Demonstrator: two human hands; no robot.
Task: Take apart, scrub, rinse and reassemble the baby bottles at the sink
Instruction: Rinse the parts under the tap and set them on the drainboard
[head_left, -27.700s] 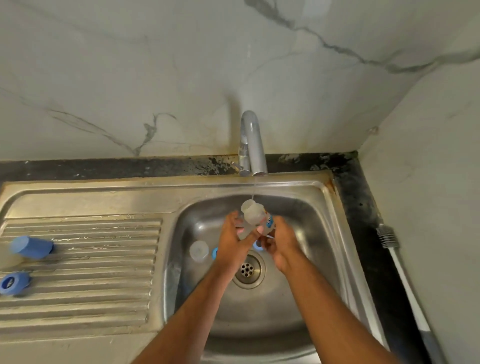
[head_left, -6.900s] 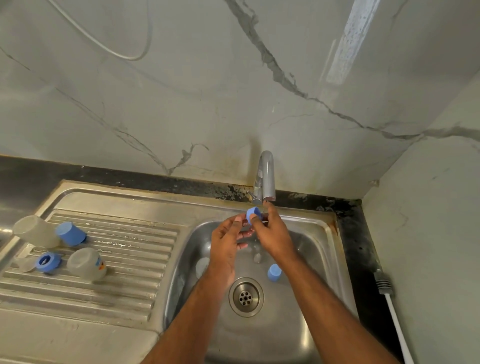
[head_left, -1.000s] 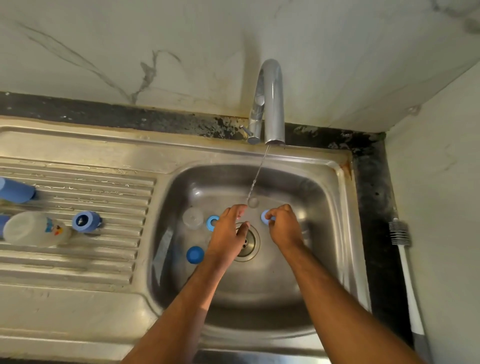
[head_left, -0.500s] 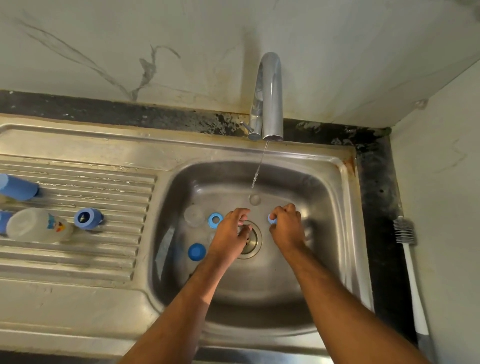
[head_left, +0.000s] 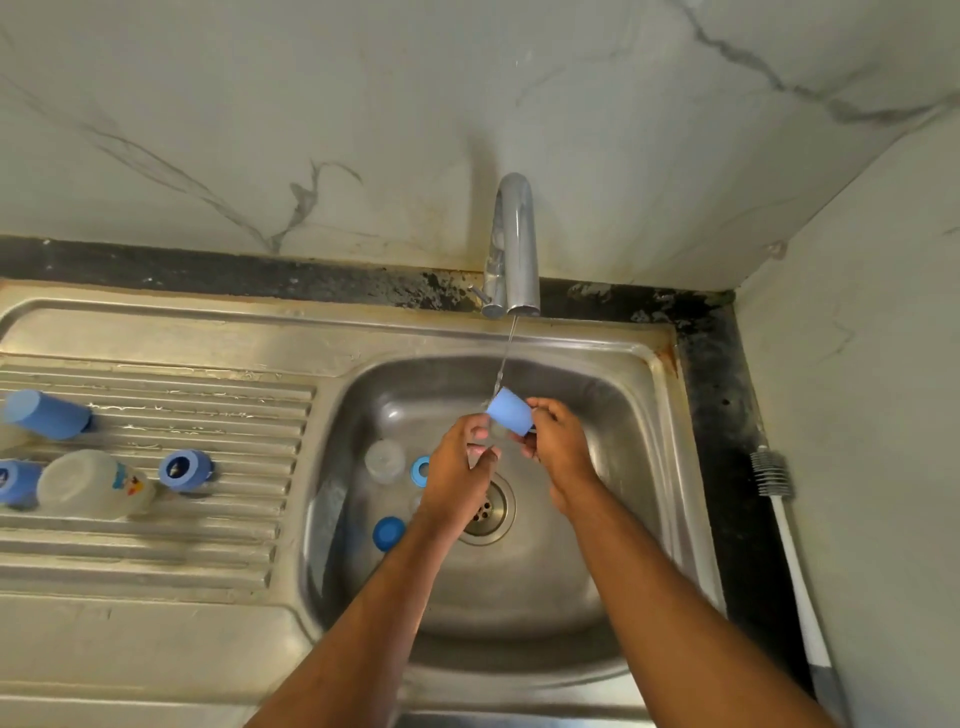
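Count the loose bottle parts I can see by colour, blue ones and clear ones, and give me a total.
Blue: 6, the cap in the hands, a ring and cap in the basin, three on the drainboard
Clear: 2, bottle on the drainboard, cup in the basin
Total: 8

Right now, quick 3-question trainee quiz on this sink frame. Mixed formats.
1. True or false: the right hand grips the blue cap under the water stream from the faucet.
2. Where does the bottle brush lie? A) in the sink basin B) on the drainboard C) on the dark counter right of the sink
3. Fill in: the bottle with the cartoon print lies on its ____.

Key: 1 true; 2 C; 3 side
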